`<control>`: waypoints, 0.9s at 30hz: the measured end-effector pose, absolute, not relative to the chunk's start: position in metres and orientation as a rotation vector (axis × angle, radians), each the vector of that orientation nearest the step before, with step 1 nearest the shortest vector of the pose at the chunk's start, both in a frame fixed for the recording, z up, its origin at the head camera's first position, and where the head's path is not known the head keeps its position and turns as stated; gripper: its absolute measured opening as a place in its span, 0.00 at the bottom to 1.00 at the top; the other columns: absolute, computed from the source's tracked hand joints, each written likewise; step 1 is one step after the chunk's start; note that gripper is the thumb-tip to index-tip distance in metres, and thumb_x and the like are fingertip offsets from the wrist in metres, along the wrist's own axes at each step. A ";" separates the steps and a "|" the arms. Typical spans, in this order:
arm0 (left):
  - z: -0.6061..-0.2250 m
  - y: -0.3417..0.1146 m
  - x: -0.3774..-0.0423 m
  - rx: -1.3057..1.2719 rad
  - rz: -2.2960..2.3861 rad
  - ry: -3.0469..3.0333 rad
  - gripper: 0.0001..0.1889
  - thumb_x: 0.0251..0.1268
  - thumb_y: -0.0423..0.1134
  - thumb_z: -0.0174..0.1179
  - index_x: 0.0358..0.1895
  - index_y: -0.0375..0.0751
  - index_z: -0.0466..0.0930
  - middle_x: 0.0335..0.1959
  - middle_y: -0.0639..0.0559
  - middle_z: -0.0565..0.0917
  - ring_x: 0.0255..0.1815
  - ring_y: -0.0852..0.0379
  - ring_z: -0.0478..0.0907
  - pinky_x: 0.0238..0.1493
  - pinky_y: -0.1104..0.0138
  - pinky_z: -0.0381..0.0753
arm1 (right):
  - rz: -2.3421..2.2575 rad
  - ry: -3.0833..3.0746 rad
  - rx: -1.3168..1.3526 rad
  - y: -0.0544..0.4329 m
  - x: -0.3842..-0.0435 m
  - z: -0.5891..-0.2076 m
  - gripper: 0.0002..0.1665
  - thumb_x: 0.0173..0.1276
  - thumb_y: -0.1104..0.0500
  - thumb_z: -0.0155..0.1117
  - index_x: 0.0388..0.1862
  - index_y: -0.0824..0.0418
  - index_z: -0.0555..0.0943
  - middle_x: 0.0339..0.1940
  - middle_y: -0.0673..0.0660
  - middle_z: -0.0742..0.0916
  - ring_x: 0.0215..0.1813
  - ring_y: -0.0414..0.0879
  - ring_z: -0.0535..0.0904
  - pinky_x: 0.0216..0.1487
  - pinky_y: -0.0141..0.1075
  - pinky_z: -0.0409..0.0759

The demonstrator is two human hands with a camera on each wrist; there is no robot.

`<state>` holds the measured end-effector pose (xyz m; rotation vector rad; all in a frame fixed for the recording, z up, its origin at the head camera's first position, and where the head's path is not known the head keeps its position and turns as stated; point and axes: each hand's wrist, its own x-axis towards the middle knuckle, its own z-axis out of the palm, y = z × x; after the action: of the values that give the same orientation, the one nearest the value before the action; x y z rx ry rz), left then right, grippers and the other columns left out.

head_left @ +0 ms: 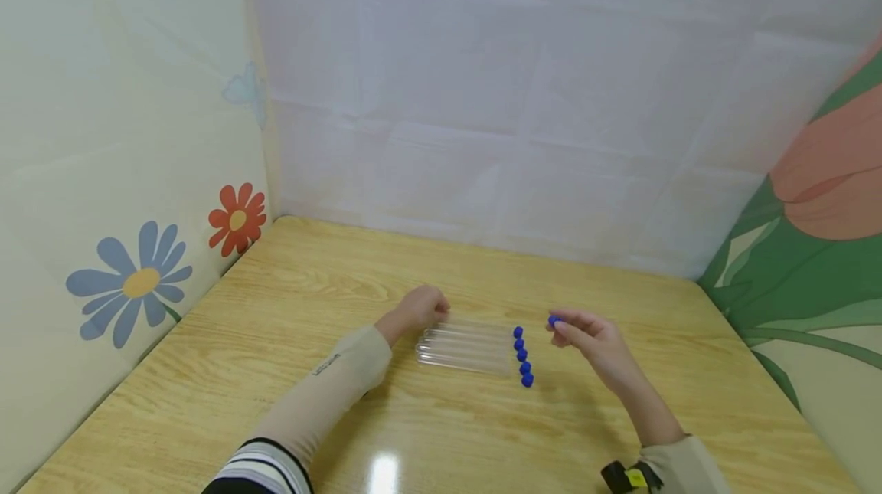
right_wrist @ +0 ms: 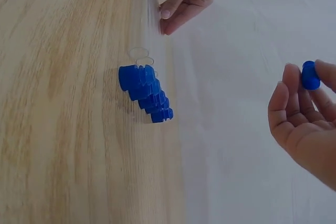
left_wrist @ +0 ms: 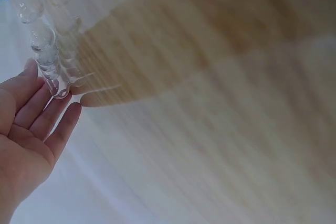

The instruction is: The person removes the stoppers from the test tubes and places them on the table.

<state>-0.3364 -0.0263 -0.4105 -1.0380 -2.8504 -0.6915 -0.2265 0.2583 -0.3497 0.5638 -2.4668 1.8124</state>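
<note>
Several clear glass test tubes (head_left: 465,348) lie side by side on the table, rounded ends to the left. My left hand (head_left: 423,306) is at the far tube of the row. Its thumb and fingers close around that tube's rounded end (left_wrist: 60,88) in the left wrist view. Just past the tubes' open ends stands a row of blue stoppers (head_left: 522,356), one by each mouth. Off to the right, my right hand (head_left: 589,333) is raised above the table. Between thumb and fingertips it pinches another blue stopper (right_wrist: 310,75).
The wooden table (head_left: 331,272) meets a white cloth backdrop (head_left: 482,96) at the back. Side panels with printed flowers stand at left (head_left: 141,283) and right (head_left: 834,180). A dark strap with a camera (head_left: 630,476) sits on my right wrist.
</note>
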 end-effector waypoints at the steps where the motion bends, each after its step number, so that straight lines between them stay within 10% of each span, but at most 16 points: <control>1: -0.410 -0.027 -0.336 -1.045 -0.719 -2.840 0.23 0.52 0.28 0.61 0.09 0.44 0.57 0.08 0.59 0.57 0.13 0.63 0.53 0.16 0.74 0.52 | 1.792 -2.481 0.559 0.258 -0.228 -0.350 0.19 0.68 0.61 0.52 0.51 0.76 0.71 0.35 0.53 0.83 0.34 0.42 0.78 0.39 0.34 0.78; 10: -0.409 -0.030 -0.337 -1.060 -0.933 -2.750 0.21 0.52 0.25 0.60 0.12 0.38 0.57 0.10 0.57 0.54 0.12 0.67 0.48 0.16 0.75 0.50 | 1.770 -2.569 0.619 0.258 -0.250 -0.361 0.20 0.68 0.63 0.50 0.53 0.78 0.67 0.42 0.54 0.81 0.39 0.46 0.78 0.41 0.43 0.78; 14: -0.434 -0.035 -0.363 -0.975 -1.024 -2.766 0.06 0.54 0.29 0.59 0.26 0.28 0.77 0.22 0.47 0.78 0.22 0.60 0.73 0.25 0.71 0.73 | 1.779 -2.601 0.596 0.258 -0.259 -0.365 0.19 0.69 0.64 0.48 0.52 0.79 0.66 0.45 0.67 0.79 0.38 0.47 0.77 0.41 0.45 0.78; 17: -0.488 -0.039 -0.411 -0.921 -1.159 -2.752 0.15 0.54 0.41 0.62 0.43 0.36 0.80 0.40 0.46 0.82 0.40 0.55 0.78 0.41 0.66 0.77 | 1.799 -2.608 0.572 0.258 -0.265 -0.368 0.18 0.69 0.67 0.47 0.52 0.81 0.64 0.47 0.73 0.77 0.38 0.45 0.77 0.40 0.43 0.78; 20: -0.548 -0.042 -0.465 -0.921 -1.298 -2.673 0.19 0.48 0.52 0.65 0.40 0.44 0.82 0.36 0.55 0.82 0.37 0.61 0.78 0.37 0.71 0.77 | 1.815 -2.613 0.530 0.258 -0.272 -0.371 0.17 0.68 0.68 0.46 0.50 0.82 0.64 0.47 0.76 0.75 0.38 0.46 0.77 0.39 0.42 0.79; 27: -0.544 -0.039 -0.459 -0.805 -1.312 -2.711 0.13 0.52 0.41 0.64 0.39 0.37 0.82 0.35 0.48 0.83 0.36 0.55 0.79 0.36 0.67 0.78 | 1.737 -2.694 0.479 0.255 -0.288 -0.379 0.16 0.65 0.70 0.51 0.45 0.83 0.67 0.36 0.65 0.79 0.37 0.51 0.75 0.37 0.41 0.78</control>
<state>-0.4592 -0.0394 -0.5444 -0.8048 -2.7112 -1.3119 -0.2883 0.2552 -0.3790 0.4792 -2.6938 1.7372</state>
